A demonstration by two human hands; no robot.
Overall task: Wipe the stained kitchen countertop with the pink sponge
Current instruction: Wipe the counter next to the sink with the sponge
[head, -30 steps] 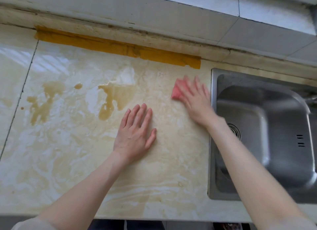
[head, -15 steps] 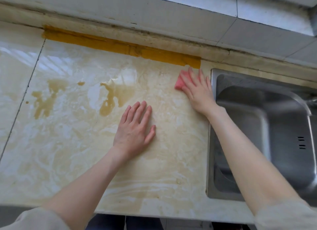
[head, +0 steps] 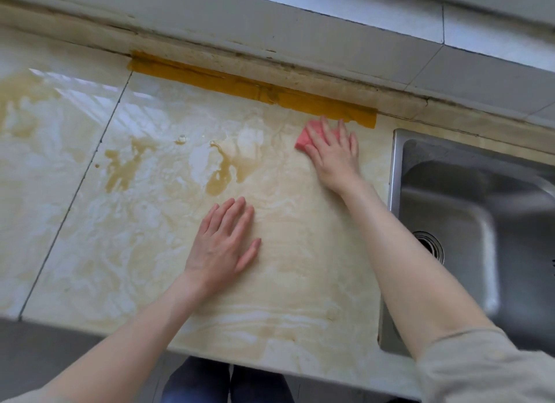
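Note:
The pale marbled countertop carries brown liquid stains: one puddle near the middle, another further left, a fainter smear at the far left. My right hand presses flat on the pink sponge, which pokes out at the left of my fingers, just below the right end of the yellow tape strip. My left hand rests flat on the counter, fingers spread, holding nothing, a little below the middle puddle.
A steel sink with a drain is set into the counter at the right, close to my right forearm. A grimy raised ledge and grey wall tiles run along the back. The counter's front edge is near my elbows.
My right hand has pushed the sponge from beside the sink's left rim up towards the tape strip, then a little leftward. The left hand stays planted. The camera view has shifted.

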